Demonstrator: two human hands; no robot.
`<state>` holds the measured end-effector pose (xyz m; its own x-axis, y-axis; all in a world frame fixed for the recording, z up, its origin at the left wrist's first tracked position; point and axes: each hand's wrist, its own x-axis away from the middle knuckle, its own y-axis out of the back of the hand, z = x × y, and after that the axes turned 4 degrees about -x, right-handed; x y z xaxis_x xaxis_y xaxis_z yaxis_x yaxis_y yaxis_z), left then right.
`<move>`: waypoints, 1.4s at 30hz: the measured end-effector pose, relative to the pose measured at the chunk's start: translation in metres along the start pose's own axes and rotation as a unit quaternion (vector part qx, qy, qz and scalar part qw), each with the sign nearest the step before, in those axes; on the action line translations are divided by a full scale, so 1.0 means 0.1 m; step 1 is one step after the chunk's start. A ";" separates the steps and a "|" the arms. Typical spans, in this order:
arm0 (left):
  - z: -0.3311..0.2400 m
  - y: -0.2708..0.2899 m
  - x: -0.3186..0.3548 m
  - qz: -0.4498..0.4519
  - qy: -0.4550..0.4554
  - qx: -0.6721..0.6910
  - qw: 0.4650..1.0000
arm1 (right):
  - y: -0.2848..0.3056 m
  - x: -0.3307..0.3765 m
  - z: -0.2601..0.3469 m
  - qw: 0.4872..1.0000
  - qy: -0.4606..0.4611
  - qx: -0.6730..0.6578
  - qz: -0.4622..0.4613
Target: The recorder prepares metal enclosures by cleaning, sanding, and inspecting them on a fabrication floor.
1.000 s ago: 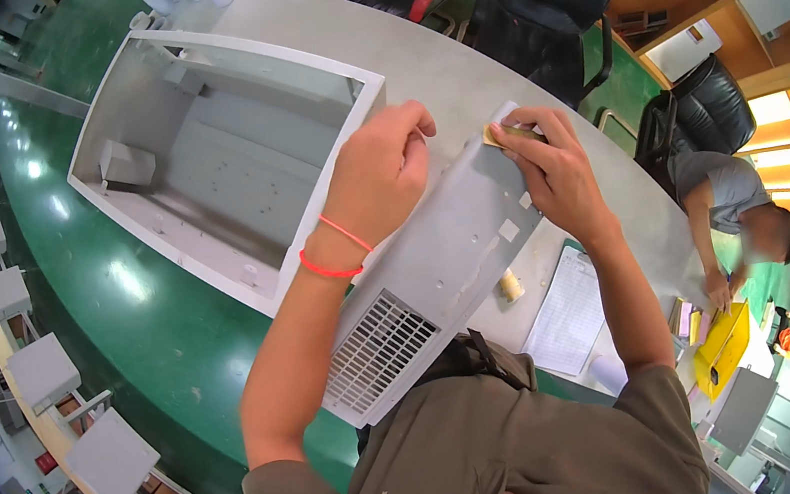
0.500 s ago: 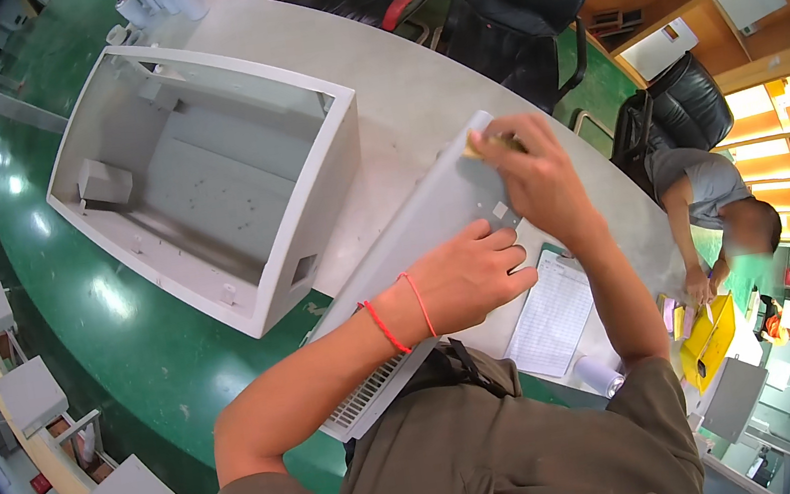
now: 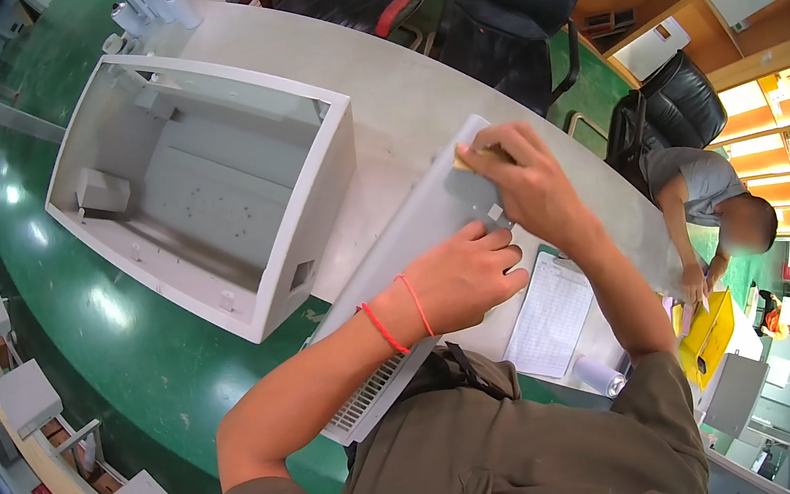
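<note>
A long, light grey metal panel (image 3: 407, 207) with a slotted vent end leans across my lap and the table edge. My right hand (image 3: 532, 177) is at its far end, fingers closed on a small yellow pad (image 3: 460, 159) pressed against the surface; the pad is mostly hidden by the fingers. My left hand (image 3: 470, 277), with two red cords at the wrist, is curled over the panel's right edge lower down. Between the two hands a small pale square patch (image 3: 495, 213) shows on the panel. Left of the panel stands a large, open grey-white housing (image 3: 309, 209).
A clipboard with a printed sheet (image 3: 548, 316) and a spray can (image 3: 597, 375) lie on the table (image 3: 391, 76) right of me. Several cans (image 3: 154, 6) stand at the far left. Across on the right, a person handles something beside a yellow box (image 3: 709, 339). Black chairs (image 3: 523, 7) line the far side.
My right hand has slid slightly down and left along the panel with the yellow pad. My left hand stays nearly in place. The view has shifted a little.
</note>
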<state>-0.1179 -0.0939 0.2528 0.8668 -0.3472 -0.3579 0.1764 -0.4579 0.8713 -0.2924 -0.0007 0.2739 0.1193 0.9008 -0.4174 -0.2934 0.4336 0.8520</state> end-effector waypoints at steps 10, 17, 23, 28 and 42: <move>0.00 -0.01 -0.02 0.008 0.000 -0.002 1.000 | 0.05 0.02 -0.06 0.999 0.014 0.050 0.012; 0.00 -0.05 0.03 -0.002 -0.008 -0.002 1.000 | 0.09 -0.04 -0.03 0.995 0.045 0.085 0.014; -0.03 -0.05 0.00 0.017 -0.010 0.010 1.000 | 0.06 -0.01 0.03 0.997 0.034 0.067 0.023; 0.00 -0.13 0.01 -0.025 -0.007 0.013 1.000 | 0.03 -0.01 0.00 0.996 0.055 0.065 0.023; 0.03 -0.06 -0.01 -0.002 -0.005 0.004 1.000 | 0.04 0.06 -0.02 0.995 0.058 0.078 0.034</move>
<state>-0.1209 -0.0931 0.2464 0.8615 -0.3539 -0.3641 0.1754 -0.4655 0.8675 -0.2948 0.0058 0.2739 -0.0089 0.9237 -0.3830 -0.1452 0.3778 0.9144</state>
